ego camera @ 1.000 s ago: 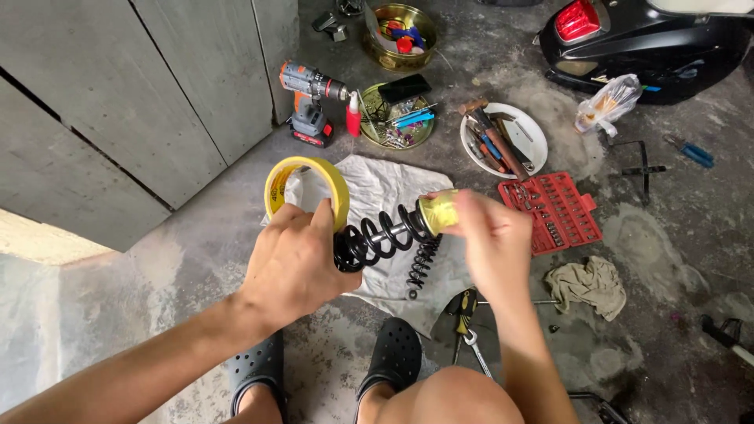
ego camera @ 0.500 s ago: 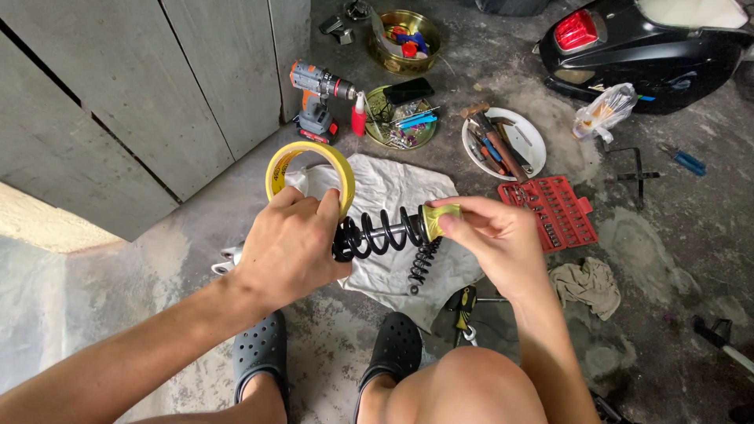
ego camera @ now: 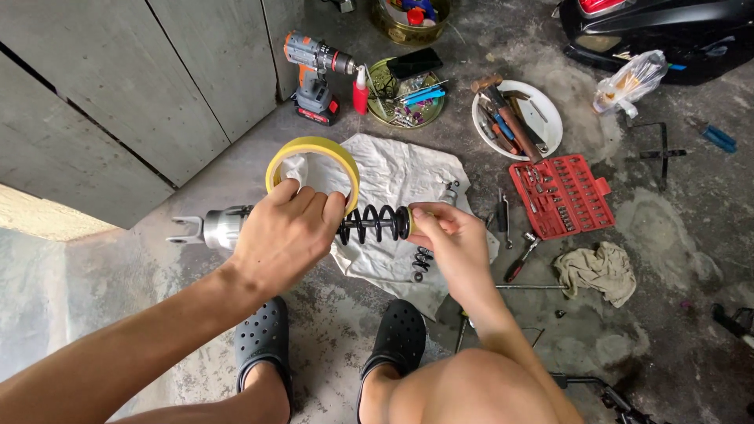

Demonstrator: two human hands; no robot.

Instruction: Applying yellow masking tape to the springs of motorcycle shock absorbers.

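Two hands (ego camera: 287,228) (ego camera: 449,239) on shock absorber (ego camera: 375,224), tape roll (ego camera: 312,157) above white cloth (ego camera: 393,177).

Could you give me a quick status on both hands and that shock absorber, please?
Left hand grips shock absorber body and yellow tape roll. Right hand pinches its taped end. Nothing between the hands; white cloth lies beneath.

— What's at the frame's centre?
— A shock absorber (ego camera: 314,226), held level: black coil spring, silver end pointing left.
— And above it?
— A yellow tape roll (ego camera: 312,149), upright, touching it
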